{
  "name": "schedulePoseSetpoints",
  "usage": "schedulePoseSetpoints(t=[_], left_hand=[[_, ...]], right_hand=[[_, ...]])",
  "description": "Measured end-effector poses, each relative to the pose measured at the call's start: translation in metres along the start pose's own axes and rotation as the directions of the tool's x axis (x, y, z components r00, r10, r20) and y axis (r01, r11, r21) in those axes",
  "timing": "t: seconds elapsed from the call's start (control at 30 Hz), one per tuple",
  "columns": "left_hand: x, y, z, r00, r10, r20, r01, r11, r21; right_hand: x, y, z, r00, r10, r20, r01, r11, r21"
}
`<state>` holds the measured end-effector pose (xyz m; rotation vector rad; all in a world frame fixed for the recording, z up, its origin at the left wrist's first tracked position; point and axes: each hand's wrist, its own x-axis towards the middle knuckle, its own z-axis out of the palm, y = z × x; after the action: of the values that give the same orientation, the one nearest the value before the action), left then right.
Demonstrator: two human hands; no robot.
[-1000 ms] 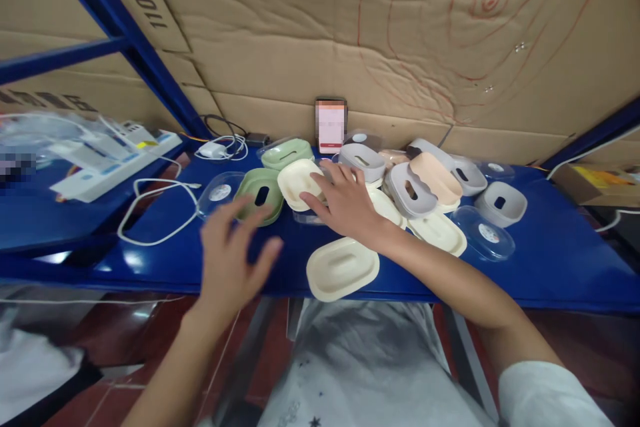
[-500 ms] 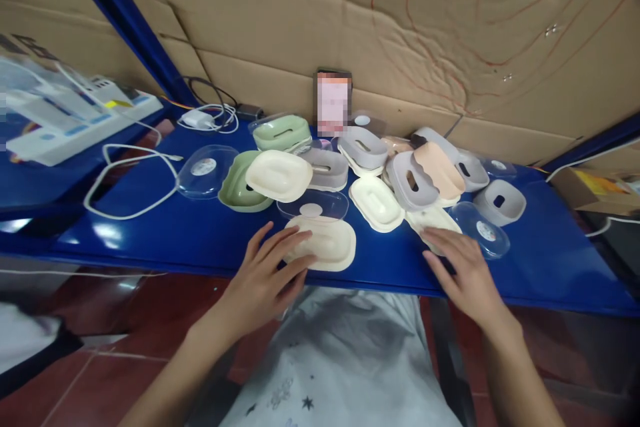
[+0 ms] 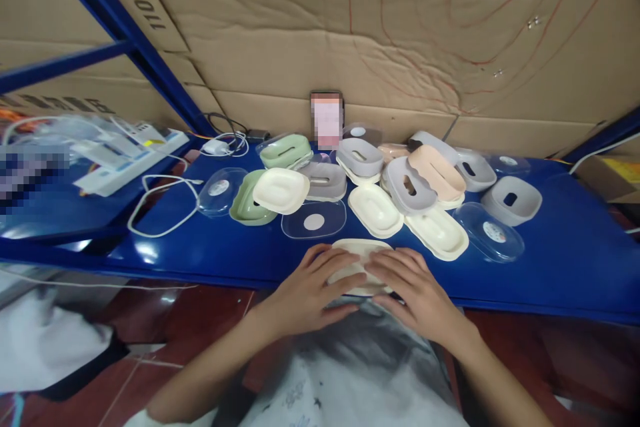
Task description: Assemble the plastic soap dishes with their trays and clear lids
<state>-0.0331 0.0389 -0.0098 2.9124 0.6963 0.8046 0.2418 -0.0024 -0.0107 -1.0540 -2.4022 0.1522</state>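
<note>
A cream oval tray (image 3: 364, 275) with a shallow hollow lies at the blue table's front edge, right before me. My left hand (image 3: 320, 287) rests over its left part, fingers stretched and slightly apart. Across its right part lies my right hand (image 3: 415, 287), also with fingers extended; both hands cover much of the tray. Beyond it are a clear plastic lid (image 3: 330, 223) with a round white label and two more cream trays, one in the middle (image 3: 376, 210) and one to the right (image 3: 440, 233). A further cream tray (image 3: 281, 191) leans on a green box (image 3: 245, 203).
Grey slotted boxes (image 3: 410, 185) and a peach box (image 3: 437, 173) crowd the back. More clear lids lie left (image 3: 220, 190) and right (image 3: 490, 232). A phone (image 3: 327, 120) stands against the cardboard. Leftward are a white cable (image 3: 137, 213) and a power strip (image 3: 135, 163).
The cream tray has shifted right and toward me along with my left hand. My right hand has come left from another cream tray onto this one. The camera view has shifted.
</note>
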Motion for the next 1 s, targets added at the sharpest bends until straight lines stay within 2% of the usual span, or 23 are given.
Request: schedulePoseSetpoints(t=[0.13, 0.2, 0.27, 0.37, 0.43, 0.47, 0.53, 0.57, 0.63, 0.7, 0.77, 0.83, 0.9, 1.0], left_hand=[[-0.006, -0.005, 0.004, 0.999, -0.003, 0.037, 0.005, 0.999, -0.053], [-0.007, -0.007, 0.003, 1.000, -0.003, 0.030, 0.007, 0.992, -0.123], [-0.007, -0.009, 0.001, 0.999, -0.017, 0.034, 0.023, 0.984, -0.178], [-0.007, -0.010, -0.002, 0.998, -0.032, 0.052, 0.043, 0.972, -0.229], [-0.007, -0.010, -0.002, 0.998, -0.035, 0.044, 0.044, 0.967, -0.249], [-0.007, -0.010, -0.002, 0.999, -0.033, 0.033, 0.041, 0.965, -0.258], [-0.008, -0.011, 0.000, 0.999, -0.035, 0.007, 0.035, 0.962, -0.270], [-0.009, -0.011, 0.000, 0.999, -0.039, -0.004, 0.036, 0.961, -0.273], [-0.010, -0.011, 0.001, 0.998, -0.055, -0.012, 0.050, 0.960, -0.276], [-0.011, -0.011, 0.002, 0.997, -0.081, -0.014, 0.074, 0.958, -0.276], [-0.012, -0.011, 0.004, 0.994, -0.108, -0.030, 0.096, 0.958, -0.271], [-0.012, -0.011, 0.005, 0.988, -0.131, -0.076, 0.108, 0.961, -0.255], [-0.012, -0.010, 0.007, 0.979, -0.145, -0.141, 0.112, 0.968, -0.223], [-0.010, -0.009, 0.008, 0.973, -0.138, -0.183, 0.107, 0.980, -0.169]], right_hand=[[-0.005, 0.003, -0.001, 0.995, 0.079, -0.055, -0.074, 0.994, 0.085], [-0.005, 0.001, -0.002, 0.993, 0.099, -0.064, -0.094, 0.993, 0.072], [-0.004, 0.002, -0.005, 0.987, 0.106, -0.124, -0.103, 0.994, 0.030], [0.004, 0.014, -0.018, 0.925, 0.160, -0.345, -0.212, 0.970, -0.120], [0.014, 0.030, -0.028, 0.876, 0.202, -0.437, -0.349, 0.892, -0.287], [0.020, 0.038, -0.032, 0.869, 0.221, -0.442, -0.402, 0.837, -0.371], [0.032, 0.054, -0.036, 0.877, 0.271, -0.397, -0.452, 0.747, -0.488], [0.037, 0.060, -0.036, 0.882, 0.290, -0.371, -0.455, 0.732, -0.507], [0.040, 0.068, -0.036, 0.891, 0.301, -0.340, -0.437, 0.769, -0.466], [0.035, 0.069, -0.038, 0.901, 0.272, -0.338, -0.389, 0.852, -0.351], [0.025, 0.061, -0.042, 0.925, 0.226, -0.305, -0.301, 0.926, -0.227], [0.012, 0.048, -0.044, 0.962, 0.171, -0.214, -0.201, 0.972, -0.125], [0.000, 0.033, -0.042, 0.986, 0.118, -0.120, -0.122, 0.992, -0.028], [-0.013, 0.015, -0.032, 0.992, 0.085, -0.089, -0.077, 0.993, 0.088]])
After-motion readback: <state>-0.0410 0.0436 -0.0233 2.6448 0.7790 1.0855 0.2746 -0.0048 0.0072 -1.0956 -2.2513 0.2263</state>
